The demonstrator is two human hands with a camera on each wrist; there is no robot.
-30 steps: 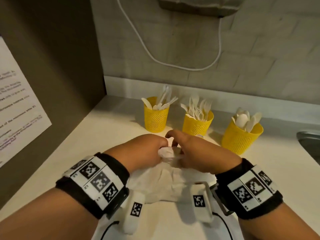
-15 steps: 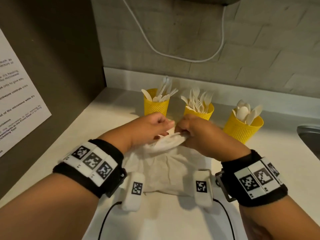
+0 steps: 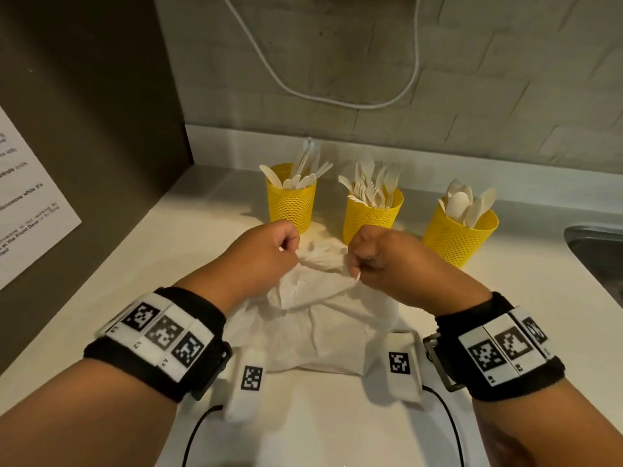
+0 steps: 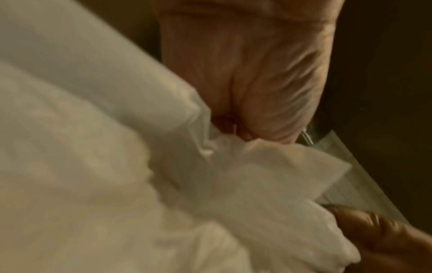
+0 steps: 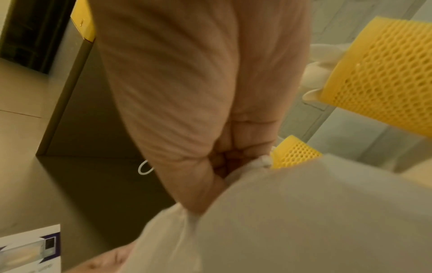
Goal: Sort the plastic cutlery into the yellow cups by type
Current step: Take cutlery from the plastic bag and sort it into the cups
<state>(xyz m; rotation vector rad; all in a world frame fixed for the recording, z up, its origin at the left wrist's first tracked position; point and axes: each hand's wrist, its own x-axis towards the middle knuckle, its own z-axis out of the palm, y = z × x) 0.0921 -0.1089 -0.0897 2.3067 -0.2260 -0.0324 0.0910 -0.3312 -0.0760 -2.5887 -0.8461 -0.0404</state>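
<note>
A pale counter (image 3: 141, 264) carries a crumpled white plastic bag (image 3: 323, 325), its top edge pinched by the left hand (image 3: 259, 254) and the right hand (image 3: 387, 261). Behind it stand three yellow cups (image 3: 369, 217) in a row, holding knives (image 3: 303, 173), forks (image 3: 374, 183) and spoons (image 3: 463, 203)

Warm, dim indoor light falls from above onto the pale counter (image 3: 188, 230), the brightest area at mid-frame of the head view; the wall at upper left stays dark. The cups (image 3: 291, 200) cast soft shadows. Straight lines bow toward the frame edges. Both wrist views are dim, soft and smeared with motion blur.
</note>
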